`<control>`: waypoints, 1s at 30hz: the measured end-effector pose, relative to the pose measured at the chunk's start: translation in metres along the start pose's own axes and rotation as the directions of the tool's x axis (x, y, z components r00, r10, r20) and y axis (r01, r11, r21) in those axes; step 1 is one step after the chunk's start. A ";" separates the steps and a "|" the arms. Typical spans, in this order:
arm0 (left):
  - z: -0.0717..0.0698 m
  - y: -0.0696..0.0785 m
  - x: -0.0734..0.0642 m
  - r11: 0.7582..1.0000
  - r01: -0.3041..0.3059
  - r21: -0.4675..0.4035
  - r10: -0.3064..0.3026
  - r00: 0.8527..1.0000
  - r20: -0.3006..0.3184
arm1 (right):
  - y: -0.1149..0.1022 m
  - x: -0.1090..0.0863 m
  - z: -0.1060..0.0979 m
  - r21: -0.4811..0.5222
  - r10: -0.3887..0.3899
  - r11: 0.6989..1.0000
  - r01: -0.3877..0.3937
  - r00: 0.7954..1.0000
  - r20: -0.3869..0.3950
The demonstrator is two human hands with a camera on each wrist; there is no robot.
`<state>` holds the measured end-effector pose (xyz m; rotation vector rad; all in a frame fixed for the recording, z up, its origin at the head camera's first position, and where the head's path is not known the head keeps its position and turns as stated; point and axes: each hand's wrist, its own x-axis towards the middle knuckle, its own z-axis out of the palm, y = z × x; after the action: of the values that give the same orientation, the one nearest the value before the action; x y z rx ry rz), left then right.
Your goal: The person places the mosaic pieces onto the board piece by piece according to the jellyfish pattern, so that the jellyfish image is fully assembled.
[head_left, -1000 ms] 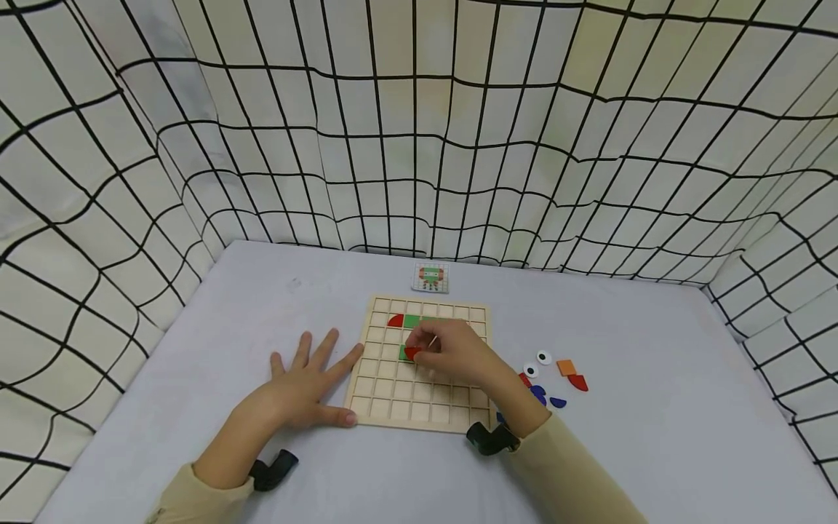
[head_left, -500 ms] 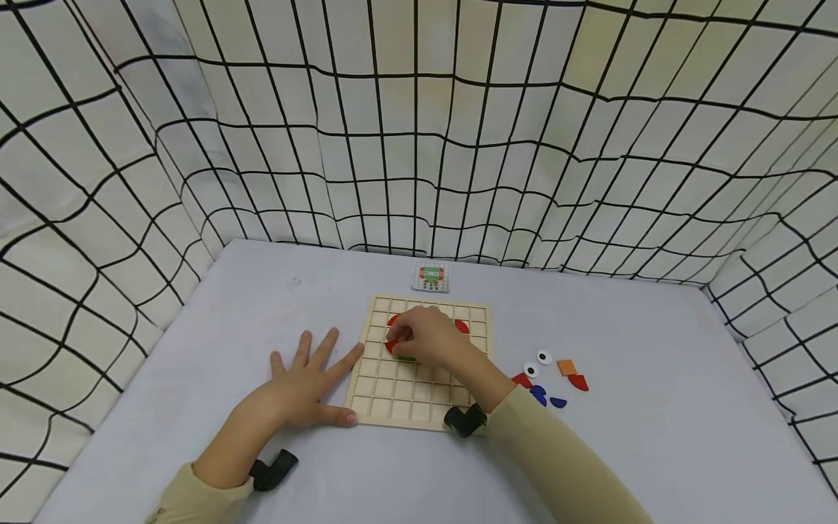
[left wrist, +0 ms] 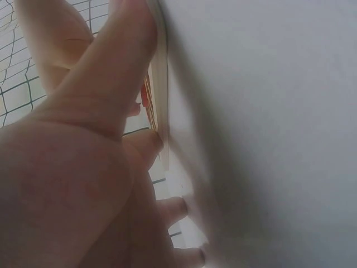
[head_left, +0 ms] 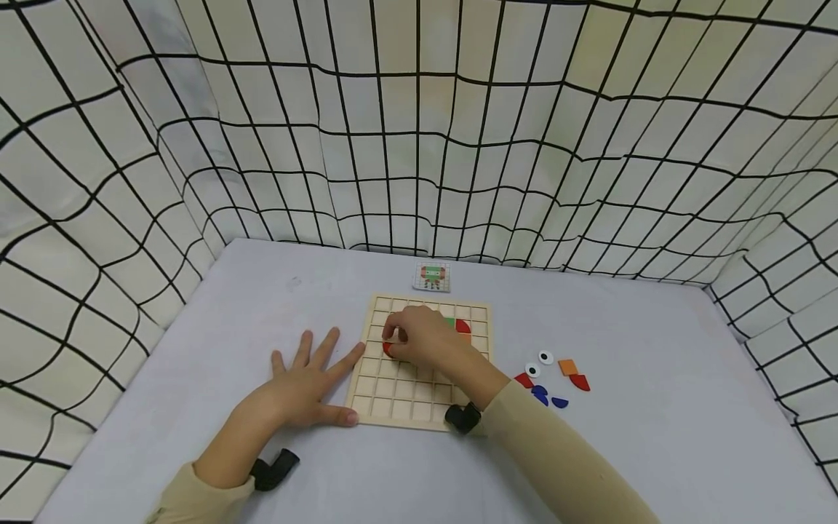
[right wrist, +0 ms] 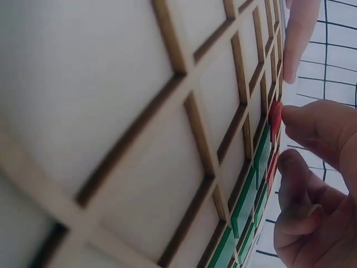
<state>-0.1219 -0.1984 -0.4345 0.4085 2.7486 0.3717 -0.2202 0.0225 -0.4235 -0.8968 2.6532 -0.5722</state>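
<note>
My right hand (head_left: 422,336) is over the left part of the wooden grid board (head_left: 419,421), fingers curled at a red quarter-circle tile (head_left: 388,350). In the right wrist view the thumb touches this red tile (right wrist: 275,118), slightly raised at its cell, beside a row of green square tiles (right wrist: 244,204); the index fingertip sits close by. My left hand (head_left: 308,393) lies spread on the table, index fingertip and thumb at the board's left edge. At the board's right are a green tile (head_left: 450,322), a red quarter circle (head_left: 463,326) and an orange tile (head_left: 465,338). My right hand covers other cells.
Right of the board lie loose tiles: two white eye discs (head_left: 545,357), an orange square (head_left: 567,367), red quarter circles (head_left: 579,382) and several blue half circles (head_left: 559,402). A pattern card (head_left: 432,277) lies behind the board. Black netting (head_left: 419,135) surrounds the white table.
My right hand has moved left across the board with the red quarter-circle tile, from the green squares to the left cells. The left hand stays where it was.
</note>
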 end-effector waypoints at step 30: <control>0.002 0.002 0.002 1.000 0.020 0.006 -0.020 1.000 0.001 | 0.018 -0.037 -0.014 0.108 0.073 0.992 -0.058 0.988 -0.139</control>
<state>-0.1222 -0.1953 -0.4363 0.3817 2.7514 0.3581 -0.2061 0.0630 -0.4146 -0.7621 2.7382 -0.7771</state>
